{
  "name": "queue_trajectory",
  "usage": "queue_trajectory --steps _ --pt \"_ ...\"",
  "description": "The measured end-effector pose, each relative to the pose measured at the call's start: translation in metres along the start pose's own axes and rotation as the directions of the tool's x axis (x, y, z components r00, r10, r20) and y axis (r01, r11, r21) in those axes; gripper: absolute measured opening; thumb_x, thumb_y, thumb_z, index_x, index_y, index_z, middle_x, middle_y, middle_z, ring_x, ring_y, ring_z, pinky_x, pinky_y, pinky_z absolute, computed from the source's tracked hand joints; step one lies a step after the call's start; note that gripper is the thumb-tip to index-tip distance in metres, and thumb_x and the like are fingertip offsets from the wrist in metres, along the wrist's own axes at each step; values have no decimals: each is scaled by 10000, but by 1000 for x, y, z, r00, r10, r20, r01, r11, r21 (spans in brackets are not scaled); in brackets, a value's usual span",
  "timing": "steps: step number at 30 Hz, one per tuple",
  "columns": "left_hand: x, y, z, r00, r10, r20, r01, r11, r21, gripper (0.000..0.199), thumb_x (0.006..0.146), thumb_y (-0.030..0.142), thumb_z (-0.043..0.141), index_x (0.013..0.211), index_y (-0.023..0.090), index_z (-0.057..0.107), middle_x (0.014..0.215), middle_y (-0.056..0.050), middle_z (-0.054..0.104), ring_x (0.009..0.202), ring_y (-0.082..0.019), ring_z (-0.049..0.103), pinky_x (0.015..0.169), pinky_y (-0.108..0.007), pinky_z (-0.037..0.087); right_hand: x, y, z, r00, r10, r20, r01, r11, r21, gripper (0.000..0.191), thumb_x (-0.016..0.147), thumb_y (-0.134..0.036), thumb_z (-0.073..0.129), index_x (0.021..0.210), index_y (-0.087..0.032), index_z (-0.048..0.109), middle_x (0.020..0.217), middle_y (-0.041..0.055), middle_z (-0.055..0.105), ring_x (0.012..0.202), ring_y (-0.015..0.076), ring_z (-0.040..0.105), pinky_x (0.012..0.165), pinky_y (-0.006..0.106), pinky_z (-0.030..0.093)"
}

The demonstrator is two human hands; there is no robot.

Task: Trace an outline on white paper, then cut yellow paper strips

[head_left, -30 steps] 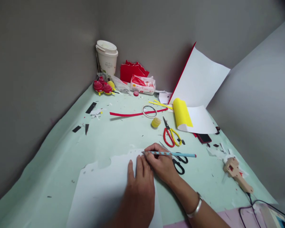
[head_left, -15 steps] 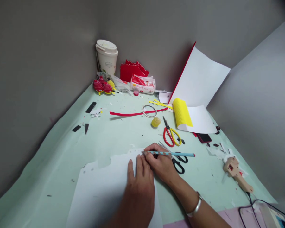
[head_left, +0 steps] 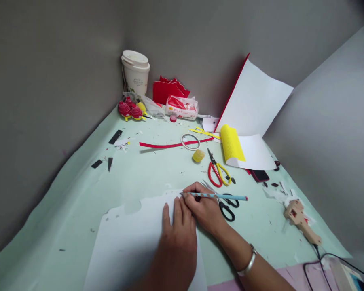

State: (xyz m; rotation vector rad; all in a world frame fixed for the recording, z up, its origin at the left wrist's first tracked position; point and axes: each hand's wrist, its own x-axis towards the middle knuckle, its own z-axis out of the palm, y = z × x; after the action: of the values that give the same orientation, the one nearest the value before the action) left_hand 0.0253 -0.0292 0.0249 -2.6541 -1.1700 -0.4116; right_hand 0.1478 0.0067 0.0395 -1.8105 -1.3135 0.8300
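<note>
A white sheet of paper (head_left: 121, 242) with a ragged, cut top edge lies on the green table cover. My left hand (head_left: 180, 234) rests flat on its right part, fingers stretched out. Pinched in my right hand (head_left: 203, 208) is a light blue pencil (head_left: 224, 197), its tip at the top right edge of the sheet beside my left fingertips. Small grey marks show near the sheet's top left corner. Black-handled scissors (head_left: 227, 211) lie just right of my right hand, their blades partly hidden behind it.
Red-and-yellow-handled scissors (head_left: 215, 173), a yellow roll (head_left: 198, 155), a tape ring (head_left: 190, 148) and a red strip (head_left: 160, 146) lie beyond my hands. A glue gun (head_left: 301, 222) with a cable sits right. Behind stand a lidded cup (head_left: 136, 74) and yellow corrugated paper (head_left: 232, 145).
The whole view has shifted very slightly. Both hands and the pencil hold almost the same place on the sheet.
</note>
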Motion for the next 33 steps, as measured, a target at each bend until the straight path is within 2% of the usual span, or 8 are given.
queue_trajectory --steps 9,33 --pt "-1 1 1 1000 1 -4 0 1000 26 529 773 240 452 1232 60 642 1280 -192 633 1223 -359 524 1041 -559 344 0 1 0 1000 6 1 -6 1000 7 86 779 -207 573 798 -218 656 656 -42 640 610 132 571 604 237 457" --pt "-3 1 3 1000 1 -15 -1 1000 -20 540 775 215 446 1239 0 619 1289 -245 606 1234 -389 498 1046 -587 316 0 1 1 1000 0 -19 0 1000 2 80 772 -205 567 762 -214 646 654 -36 646 601 131 565 594 236 451"
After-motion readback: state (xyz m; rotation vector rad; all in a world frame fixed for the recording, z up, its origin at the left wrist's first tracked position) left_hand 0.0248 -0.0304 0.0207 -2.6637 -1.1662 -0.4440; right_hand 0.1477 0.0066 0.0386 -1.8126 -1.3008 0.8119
